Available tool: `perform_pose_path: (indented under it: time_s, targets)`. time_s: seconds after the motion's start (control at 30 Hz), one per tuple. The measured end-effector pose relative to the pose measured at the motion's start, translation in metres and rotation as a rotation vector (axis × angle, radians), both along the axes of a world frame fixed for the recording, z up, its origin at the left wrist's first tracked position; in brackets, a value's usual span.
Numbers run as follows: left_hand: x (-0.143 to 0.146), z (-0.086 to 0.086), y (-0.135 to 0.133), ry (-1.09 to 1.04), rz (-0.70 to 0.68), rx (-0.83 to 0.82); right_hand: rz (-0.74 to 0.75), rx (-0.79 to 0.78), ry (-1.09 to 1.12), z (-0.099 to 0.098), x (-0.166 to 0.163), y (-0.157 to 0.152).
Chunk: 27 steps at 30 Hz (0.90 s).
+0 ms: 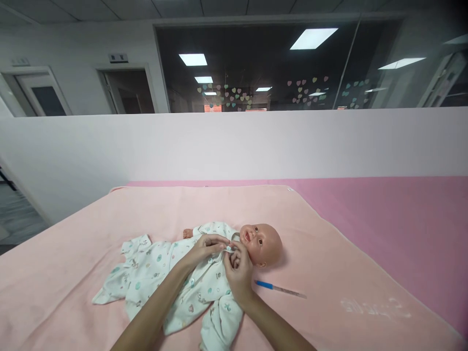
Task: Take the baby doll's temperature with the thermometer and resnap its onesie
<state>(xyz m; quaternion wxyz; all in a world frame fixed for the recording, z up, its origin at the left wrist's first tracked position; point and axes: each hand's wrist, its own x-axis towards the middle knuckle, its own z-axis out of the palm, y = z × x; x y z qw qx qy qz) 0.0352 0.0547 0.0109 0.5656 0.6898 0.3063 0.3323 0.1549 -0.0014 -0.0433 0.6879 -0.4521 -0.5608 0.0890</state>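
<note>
A baby doll (268, 243) lies on its back with its head to the right, dressed in a white romper (161, 261) with small prints. My left hand (208, 247) and my right hand (239, 273) meet at the romper's collar, below the doll's chin. Between my fingertips is the collar edge with a small snap button (229, 248). The fingers of both hands are pinched on this edge. Whether the snap is fastened I cannot tell. The romper's legs stretch out flat to the left, and one sleeve (221, 319) points toward me.
A blue-capped pen-like stick (280, 288) lies right of my right hand. Underneath everything spreads a pink blanket (329, 258) over a darker pink mat (402, 219). A white low wall (234, 146) stands behind, with a dark window above it.
</note>
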Motion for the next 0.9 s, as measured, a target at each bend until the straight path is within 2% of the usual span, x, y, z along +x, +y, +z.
perform_pose_path:
  time_s: [0.17,0.4,0.7,0.9]
  targets:
    - [-0.003,0.007,-0.008,0.014,-0.097,0.021,0.034,-0.047,0.077,-0.005,-0.001,-0.001]
    - [-0.001,0.002,-0.009,0.044,0.075,0.059,0.038,-0.121,0.150,-0.003,-0.005,-0.005]
    - [0.002,0.003,-0.010,0.035,0.118,0.080,0.064,-0.149,0.174,-0.005,-0.003,-0.005]
    - [0.004,0.009,-0.015,0.037,0.127,0.073,0.184,-0.164,0.241,0.000,0.000,-0.011]
